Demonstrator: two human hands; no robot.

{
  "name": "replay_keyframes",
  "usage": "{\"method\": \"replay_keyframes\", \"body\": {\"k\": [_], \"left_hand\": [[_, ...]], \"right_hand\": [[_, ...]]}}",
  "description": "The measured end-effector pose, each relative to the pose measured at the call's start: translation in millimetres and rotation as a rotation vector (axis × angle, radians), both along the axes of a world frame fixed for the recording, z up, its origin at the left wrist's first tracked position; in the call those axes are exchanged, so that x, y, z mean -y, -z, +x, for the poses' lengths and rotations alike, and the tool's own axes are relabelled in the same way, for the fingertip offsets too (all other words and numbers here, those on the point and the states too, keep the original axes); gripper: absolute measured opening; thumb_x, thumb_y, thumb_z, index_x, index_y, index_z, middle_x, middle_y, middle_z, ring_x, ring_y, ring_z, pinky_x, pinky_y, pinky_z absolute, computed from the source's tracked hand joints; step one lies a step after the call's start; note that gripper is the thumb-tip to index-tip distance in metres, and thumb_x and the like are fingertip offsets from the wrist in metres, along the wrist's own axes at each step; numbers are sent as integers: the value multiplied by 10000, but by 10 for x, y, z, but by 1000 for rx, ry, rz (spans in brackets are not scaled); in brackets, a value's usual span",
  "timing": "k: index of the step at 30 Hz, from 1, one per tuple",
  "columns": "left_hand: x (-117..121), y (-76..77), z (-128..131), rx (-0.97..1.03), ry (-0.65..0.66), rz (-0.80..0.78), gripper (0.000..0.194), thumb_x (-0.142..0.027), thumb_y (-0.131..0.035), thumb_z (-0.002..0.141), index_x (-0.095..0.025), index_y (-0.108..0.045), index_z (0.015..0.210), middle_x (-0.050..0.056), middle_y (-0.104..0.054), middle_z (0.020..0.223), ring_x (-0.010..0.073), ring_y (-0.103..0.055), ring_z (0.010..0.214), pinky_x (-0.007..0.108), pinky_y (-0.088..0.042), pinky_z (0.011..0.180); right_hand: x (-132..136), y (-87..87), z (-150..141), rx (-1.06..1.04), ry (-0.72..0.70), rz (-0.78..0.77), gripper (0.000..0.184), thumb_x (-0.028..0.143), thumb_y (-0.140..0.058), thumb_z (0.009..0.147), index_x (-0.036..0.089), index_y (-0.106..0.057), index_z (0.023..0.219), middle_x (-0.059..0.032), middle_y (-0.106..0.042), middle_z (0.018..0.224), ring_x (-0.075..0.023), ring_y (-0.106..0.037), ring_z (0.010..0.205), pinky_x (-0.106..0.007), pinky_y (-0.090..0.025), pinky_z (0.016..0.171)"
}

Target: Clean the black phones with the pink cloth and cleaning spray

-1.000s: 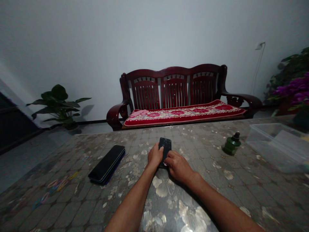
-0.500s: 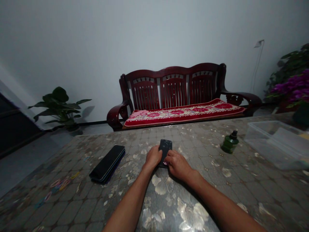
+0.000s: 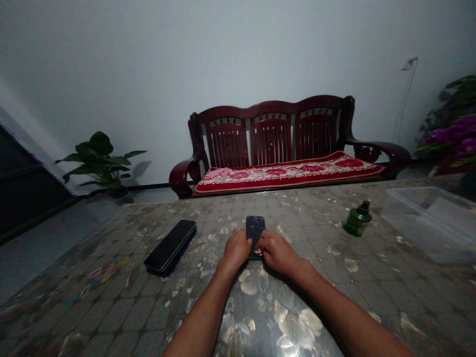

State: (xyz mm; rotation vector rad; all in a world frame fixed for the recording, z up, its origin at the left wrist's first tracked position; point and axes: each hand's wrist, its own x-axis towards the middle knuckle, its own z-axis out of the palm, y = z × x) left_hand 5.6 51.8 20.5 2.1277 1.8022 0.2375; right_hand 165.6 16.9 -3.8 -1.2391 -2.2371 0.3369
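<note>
Holding a thin, black, rectangular phone-like slab [image 3: 255,226] with both hands at work

Grips the slab with the left hand [image 3: 237,247], closed along its left long edge, thumb laid over onto the face. Pinches a small pink-and-white piece [image 3: 259,252] in the drawn-together fingertips of the right hand [image 3: 275,250], above the slab's near right part; cannot tell the piece's full shape behind the fingers. Has the slab near the middle of a grey-brown, flower-patterned tabletop [image 3: 208,212], nearer the far edge of the surface, short ends toward the far and near edges, pale marks showing at the far end.

Has, toward the left edge, a slanted stack of flat, black-topped slabs [image 3: 171,246], well apart from the left hand. Shows, closer to that edge, a scatter of thin pink, yellow and blue loops [image 3: 107,275].

Includes, toward the right edge, a small green bottle with a black top [image 3: 357,221], near a clear, rectangular plastic bin [image 3: 409,233] by the far right corner.

Faces, beyond the far edge, a glossy dark-red wooden bench [image 3: 270,141] bearing a red floral cushion [image 3: 284,173]. Takes in also a leafy green plant [image 3: 102,158] past the far left corner and bright purple flowers [image 3: 455,134] past the far right one.
</note>
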Motion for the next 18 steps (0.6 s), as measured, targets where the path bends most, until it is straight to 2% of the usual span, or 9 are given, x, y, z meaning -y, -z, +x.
{"method": "replay_keyframes", "body": {"k": [11, 18], "left_hand": [[99, -50, 46, -39, -72, -23, 332, -204, -546, 934, -122, -668, 1232, 167, -680, 1265, 269, -633, 1206, 293, -463, 986], [129, -72, 58, -47, -52, -20, 319, -199, -539, 933, -110, -682, 1204, 181, -688, 1233, 282, -640, 1187, 304, -468, 973]], "right_hand": [[-20, 27, 17, -25, -8, -24, 281, -15, -542, 756, 183, -739, 790, -57, -655, 881, -191, -602, 912, -273, -440, 823], [-11, -3, 6, 24, 7, -44, 286, 0, -533, 777, 183, -750, 808, -61, -660, 891, -191, -604, 934, -270, -441, 839]]}}
